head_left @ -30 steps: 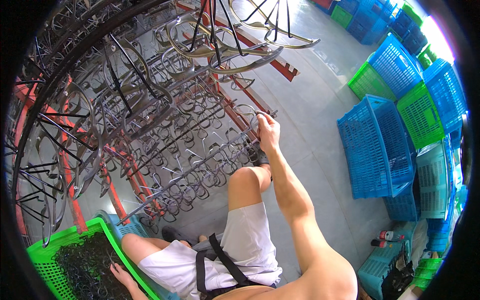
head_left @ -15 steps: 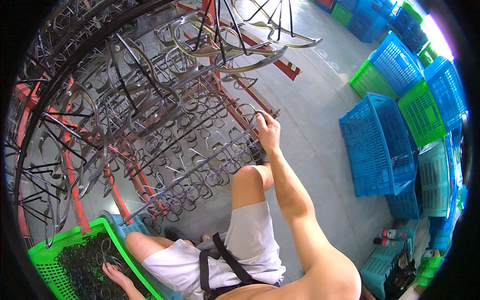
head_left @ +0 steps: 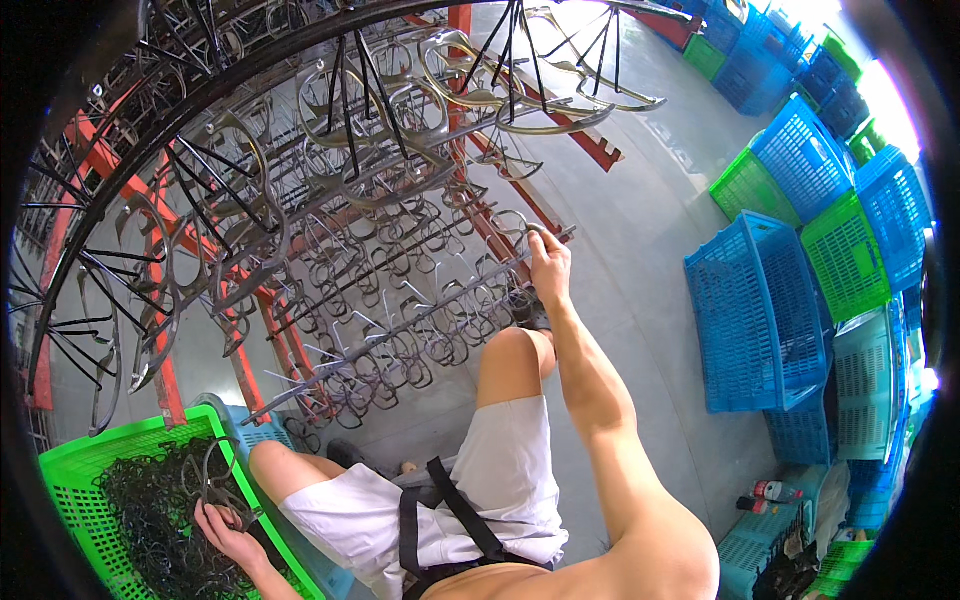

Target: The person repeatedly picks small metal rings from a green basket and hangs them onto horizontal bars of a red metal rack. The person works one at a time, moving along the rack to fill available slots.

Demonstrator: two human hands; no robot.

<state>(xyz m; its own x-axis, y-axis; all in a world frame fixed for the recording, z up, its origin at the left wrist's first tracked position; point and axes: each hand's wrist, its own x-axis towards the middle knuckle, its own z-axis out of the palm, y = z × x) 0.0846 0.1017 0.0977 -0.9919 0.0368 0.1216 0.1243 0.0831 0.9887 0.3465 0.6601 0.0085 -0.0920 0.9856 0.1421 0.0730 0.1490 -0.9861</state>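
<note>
At the lower left my left hand (head_left: 228, 535) is closed on a thin, dark, curved wire-like loop (head_left: 207, 468). It holds the loop over the heap of similar black pieces (head_left: 150, 500) in a green plastic basket (head_left: 60, 462). My right arm is stretched forward, and my right hand (head_left: 550, 265) is pinched at the right end of a long rod (head_left: 375, 342). A small dark curved piece shows at those fingertips; whether they grip it or the rod end, I cannot tell. Several grey loop-shaped frames hang along this rod.
A red metal rack (head_left: 275, 325) holds several more rows of hanging loops. Overhead curves a dark bar (head_left: 150, 140) with larger looped frames. Stacked blue (head_left: 735, 320) and green crates (head_left: 845, 250) stand at the right. Bottles (head_left: 778, 490) lie on a teal crate.
My left hand has risen a little from the heap, and the loop now stands clear above it. My right hand stays at the rod's end. The view has shifted slightly.
</note>
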